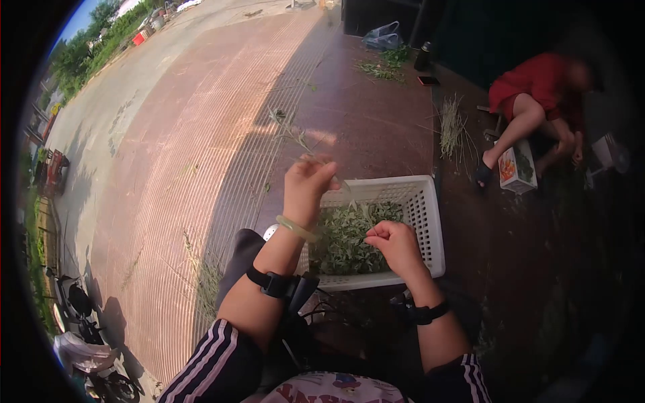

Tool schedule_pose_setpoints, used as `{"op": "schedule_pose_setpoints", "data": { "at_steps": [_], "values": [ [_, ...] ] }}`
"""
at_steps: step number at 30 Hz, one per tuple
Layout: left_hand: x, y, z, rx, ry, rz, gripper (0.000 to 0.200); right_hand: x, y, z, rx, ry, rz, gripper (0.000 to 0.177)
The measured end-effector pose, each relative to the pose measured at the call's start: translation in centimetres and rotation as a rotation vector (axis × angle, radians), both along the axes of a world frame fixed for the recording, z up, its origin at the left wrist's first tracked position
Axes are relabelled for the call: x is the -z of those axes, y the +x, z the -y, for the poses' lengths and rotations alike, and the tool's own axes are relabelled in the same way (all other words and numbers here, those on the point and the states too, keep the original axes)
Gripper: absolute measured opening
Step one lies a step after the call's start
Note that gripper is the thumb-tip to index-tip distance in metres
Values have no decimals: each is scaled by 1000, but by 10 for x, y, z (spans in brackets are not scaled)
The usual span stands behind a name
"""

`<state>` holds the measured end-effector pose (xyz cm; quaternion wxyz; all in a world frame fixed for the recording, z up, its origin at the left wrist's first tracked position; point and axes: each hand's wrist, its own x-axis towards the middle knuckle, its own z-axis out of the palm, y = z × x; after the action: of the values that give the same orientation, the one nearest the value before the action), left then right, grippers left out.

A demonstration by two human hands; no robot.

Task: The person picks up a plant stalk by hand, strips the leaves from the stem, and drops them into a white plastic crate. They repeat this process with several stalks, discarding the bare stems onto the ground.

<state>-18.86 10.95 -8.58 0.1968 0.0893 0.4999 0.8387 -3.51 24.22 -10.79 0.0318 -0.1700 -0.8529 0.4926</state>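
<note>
My left hand (pixel 310 180) pinches the stem of a leafy sprig (pixel 290 129) above the left rim of a white plastic basket (pixel 435 228). The sprig's top points up and to the left, over the paved floor. Green leaves (pixel 349 235) lie inside the basket. Over its right part is my right hand (pixel 393 242), with thumb and fingertips pressed together; anything between them is too small to make out.
Stripped stems (pixel 453 131) lie on the floor to the right, near a seated person in red (pixel 537 87) with a box (pixel 516 168). More stalks (pixel 205 275) lie at lower left. Beyond are a plastic bag (pixel 383 37), a dark bottle (pixel 422 56) and a phone (pixel 428 80).
</note>
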Motion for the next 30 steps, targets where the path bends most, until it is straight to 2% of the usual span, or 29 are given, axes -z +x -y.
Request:
{"op": "schedule_pose_setpoints", "data": {
  "at_steps": [1,4,7,10,13,16,19,22,25,28,30],
  "values": [
    [-2,-1,-1,-5,13,-7,21,-2,0,0,-2,-8,7,13],
    [-7,-1,0,20,44,12,16,4,3,-1,41,-242,-94,17],
    [-5,-1,3,57,68,23,13,7,4,-7,-11,-350,-105,16],
    [-4,-2,3,56,49,1,15,1,5,-9,35,-523,-6,13],
    [-3,-4,4,128,131,54,18,-2,7,-11,16,-581,113,13],
    [-3,-2,1,110,150,43,21,8,7,-12,-104,-354,75,15],
    [-1,-2,0,76,162,5,20,2,8,-7,-139,-253,41,16],
    [3,-5,2,-31,187,-41,18,-6,8,-8,-138,-316,81,15],
    [-2,-14,8,-140,397,43,15,3,10,-10,-43,-420,127,14],
    [-7,-14,15,-11,400,76,13,-3,14,-12,73,-299,236,11],
    [-6,-8,11,71,340,52,16,1,15,-12,102,-131,94,12]
  ]
}}
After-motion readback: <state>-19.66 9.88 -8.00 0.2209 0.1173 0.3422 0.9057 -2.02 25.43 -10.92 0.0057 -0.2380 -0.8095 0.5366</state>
